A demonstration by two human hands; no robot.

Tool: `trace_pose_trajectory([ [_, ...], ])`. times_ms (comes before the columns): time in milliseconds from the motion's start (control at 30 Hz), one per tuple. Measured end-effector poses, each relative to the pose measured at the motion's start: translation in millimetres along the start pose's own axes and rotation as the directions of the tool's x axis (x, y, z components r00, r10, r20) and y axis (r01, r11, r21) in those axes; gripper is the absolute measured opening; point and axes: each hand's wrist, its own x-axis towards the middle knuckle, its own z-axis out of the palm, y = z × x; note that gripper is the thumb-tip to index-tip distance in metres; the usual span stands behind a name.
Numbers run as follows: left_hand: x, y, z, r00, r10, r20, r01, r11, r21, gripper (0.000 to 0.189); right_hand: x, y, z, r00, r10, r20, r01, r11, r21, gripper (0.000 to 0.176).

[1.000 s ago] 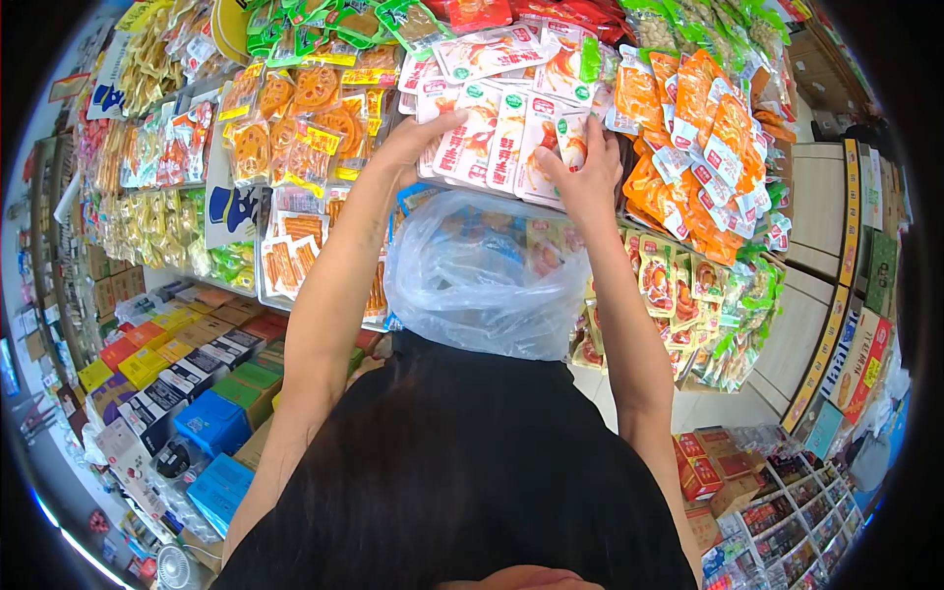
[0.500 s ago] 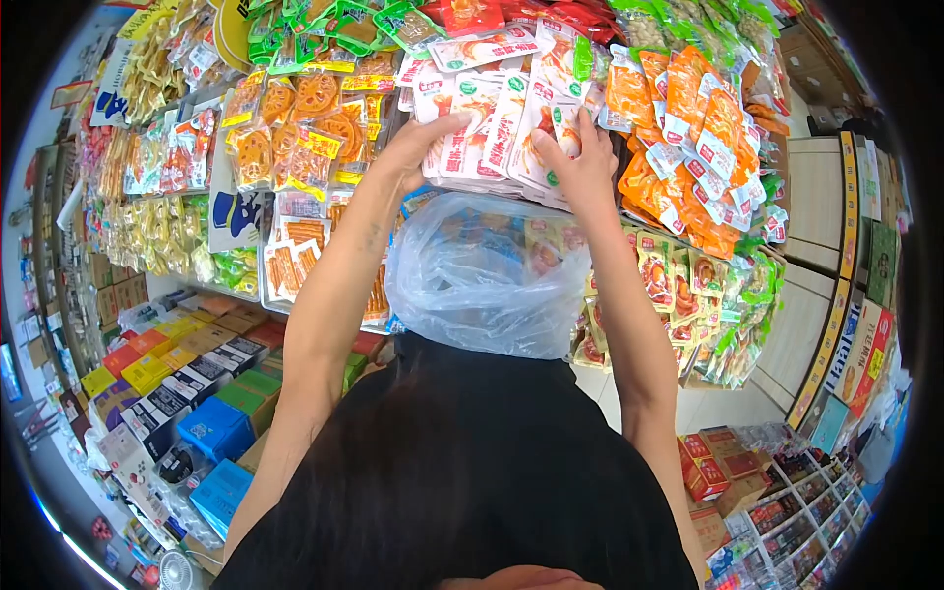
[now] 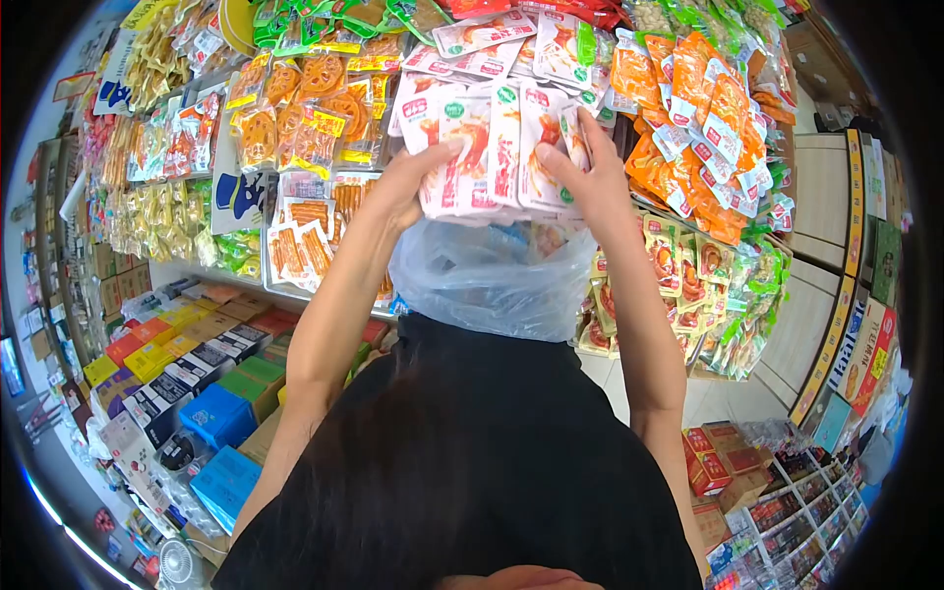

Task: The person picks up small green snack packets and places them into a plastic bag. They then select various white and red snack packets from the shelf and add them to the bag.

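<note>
Between my two hands is a bunch of white-and-red snack packets (image 3: pixel 497 157), held upright side by side. My left hand (image 3: pixel 418 177) grips the bunch at its left end, thumb on the front face. At the right end my right hand (image 3: pixel 590 172) clasps it, thumb in front and fingers behind. Just below hangs a translucent plastic bag (image 3: pixel 482 285) against my body, its mouth partly covered by the packets. Behind the bunch, more white packets (image 3: pixel 482 37) lie in a pile on the display.
Lotus-root slice packs (image 3: pixel 320 74) lie to the left, orange packets (image 3: pixel 703 118) to the right. Yellowish packets (image 3: pixel 669 256) sit on a lower tier. Colourful boxes (image 3: pixel 216 415) are stacked at lower left, and a shelf unit (image 3: pixel 836 246) stands at the right.
Both hands have drawn the bunch of white packets off the pile and toward me, over the top of the plastic bag. Packets underneath now show behind it.
</note>
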Motion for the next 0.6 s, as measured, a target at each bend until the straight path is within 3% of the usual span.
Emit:
trace_pose_trajectory([
  [100,-20,-15,-9,1.0,0.014,0.027,-0.013,1.0,-0.013,0.044,-21,4,8,0.996,-0.085,-0.004,0.085,0.996,0.038,0.083],
  [200,-37,-31,-16,1.0,0.013,0.029,-0.012,0.999,-0.039,0.047,-38,2,18,0.985,-0.139,-0.106,0.139,0.99,-0.004,0.085],
  [367,-53,-59,-32,0.999,0.044,0.012,-0.044,0.998,-0.043,0.055,-66,6,31,0.956,-0.256,-0.143,0.243,0.964,-0.105,0.084],
  [600,-65,-87,-56,0.999,-0.011,0.033,0.009,0.999,0.039,0.044,-102,38,50,0.924,-0.358,-0.132,0.325,0.92,-0.217,0.085],
])
